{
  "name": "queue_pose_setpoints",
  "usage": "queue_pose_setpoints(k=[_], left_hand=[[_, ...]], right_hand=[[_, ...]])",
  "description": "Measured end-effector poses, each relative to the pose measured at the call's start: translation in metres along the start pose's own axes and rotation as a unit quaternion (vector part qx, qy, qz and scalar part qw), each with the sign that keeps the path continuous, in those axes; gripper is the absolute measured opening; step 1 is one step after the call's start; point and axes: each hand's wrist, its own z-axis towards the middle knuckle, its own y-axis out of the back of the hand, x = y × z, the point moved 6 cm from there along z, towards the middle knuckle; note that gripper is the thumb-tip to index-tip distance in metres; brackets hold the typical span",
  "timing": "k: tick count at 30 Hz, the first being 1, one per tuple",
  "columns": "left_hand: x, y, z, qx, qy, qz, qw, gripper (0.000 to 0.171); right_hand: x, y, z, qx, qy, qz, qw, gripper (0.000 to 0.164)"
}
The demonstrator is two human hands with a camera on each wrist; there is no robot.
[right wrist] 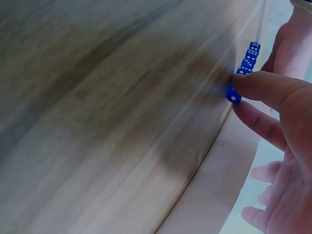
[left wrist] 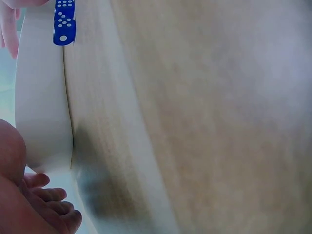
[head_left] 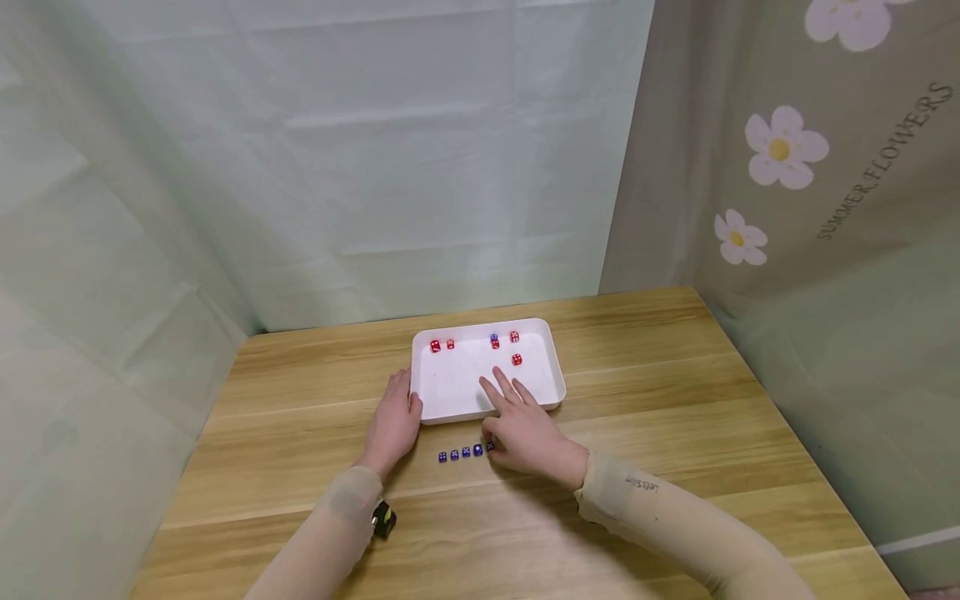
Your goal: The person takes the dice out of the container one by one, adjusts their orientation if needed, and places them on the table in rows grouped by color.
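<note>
My right hand pinches a blue die between thumb and index finger, at the right end of a row of blue dice on the table. Its other fingers spread over the front rim of a white tray. At the tray's front left corner, my left hand holds the edge, thumb by the corner and fingers along the left side. Inside the tray lie several red dice and a blue die against a red one. In the left wrist view, part of the blue row shows beside the tray wall.
The wooden table reaches around the tray on all sides. Pale cloth hangs behind and at the left, a flower-printed curtain at the right. A small dark object is at the left wrist.
</note>
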Motion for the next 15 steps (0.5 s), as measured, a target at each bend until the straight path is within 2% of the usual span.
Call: queue_pose_setpoints(k=[8, 15], left_hand=[[0.001, 0.000, -0.001, 0.005, 0.007, -0.005, 0.9999, 0.059], [0.001, -0.001, 0.000, 0.000, 0.005, 0.001, 1.0000, 0.058]], right_hand=[[0.001, 0.003, -0.001, 0.003, 0.002, 0.005, 1.000, 0.017], [-0.006, 0.022, 0.000, -0.013, -0.011, 0.045, 0.999, 0.018]])
